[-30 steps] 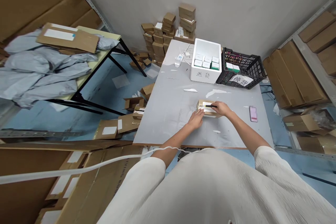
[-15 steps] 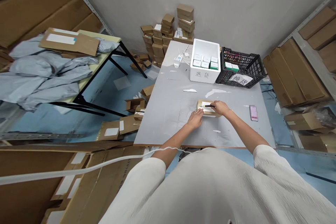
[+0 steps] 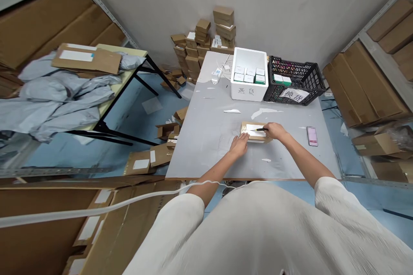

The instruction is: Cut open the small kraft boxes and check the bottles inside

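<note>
A small brown cardboard box (image 3: 257, 137) with a white label lies near the front of the grey table (image 3: 213, 137). My left hand (image 3: 239, 144) rests against the box's left end, its fingers spread on the cardboard. From the right, my right hand (image 3: 275, 130) is closed round a black and yellow cutter (image 3: 260, 129), whose tip lies over the label on the box top. The underside of the box and its contents are hidden.
At the table's back stand a white foam box (image 3: 248, 90) and a black crate (image 3: 295, 81), both holding small white-and-green boxes. A pink-screened phone (image 3: 312, 136) lies right. Cardboard boxes (image 3: 166, 131) sit left of the table, and a white cable (image 3: 97, 210) crosses before me.
My right hand has moved slightly right along the box with the cutter. My left hand stays at the box's left end. The view has shifted a little.
</note>
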The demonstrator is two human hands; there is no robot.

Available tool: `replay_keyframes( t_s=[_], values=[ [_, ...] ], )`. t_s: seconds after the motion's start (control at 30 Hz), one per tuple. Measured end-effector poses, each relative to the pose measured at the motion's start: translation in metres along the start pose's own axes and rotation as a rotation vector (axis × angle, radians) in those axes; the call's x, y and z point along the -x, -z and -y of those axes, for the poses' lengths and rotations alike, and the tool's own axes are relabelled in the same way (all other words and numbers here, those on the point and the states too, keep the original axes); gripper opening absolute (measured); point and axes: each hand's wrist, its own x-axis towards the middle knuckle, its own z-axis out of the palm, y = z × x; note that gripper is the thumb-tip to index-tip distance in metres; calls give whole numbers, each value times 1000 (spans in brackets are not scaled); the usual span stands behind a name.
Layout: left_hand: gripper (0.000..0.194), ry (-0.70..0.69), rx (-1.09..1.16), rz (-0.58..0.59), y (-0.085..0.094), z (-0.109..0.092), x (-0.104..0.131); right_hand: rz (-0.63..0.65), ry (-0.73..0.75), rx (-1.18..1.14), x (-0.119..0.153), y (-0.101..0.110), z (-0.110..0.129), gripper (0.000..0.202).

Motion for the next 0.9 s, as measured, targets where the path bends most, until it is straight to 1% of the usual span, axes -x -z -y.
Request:
replay_keyframes(
  t_s=[0.2,0.4,0.53,0.7,0.8,0.9],
  values=[
    [75,42,-24,1,-1,-13,-5,2,-9,-17,9,-2,-22,34],
    [80,59,-51,-13,-9,-22,-10,-16,-16,-49,19,-12,-52,41],
    [83,76,-67,-23,-16,-27,-17,-28,-51,-42,29,-17,-80,35],
    [81,91,-92,-17,-21,-34,-24,-4,-93,-23,50,-20,-121,32],
    [74,97,-112,-21,-19,-40,-24,-23,-93,-44,62,-21,-141,33],
    [62,103,-143,-31,-14,-49,-27,-34,-126,-62,73,-24,-164,32]
  ],
)
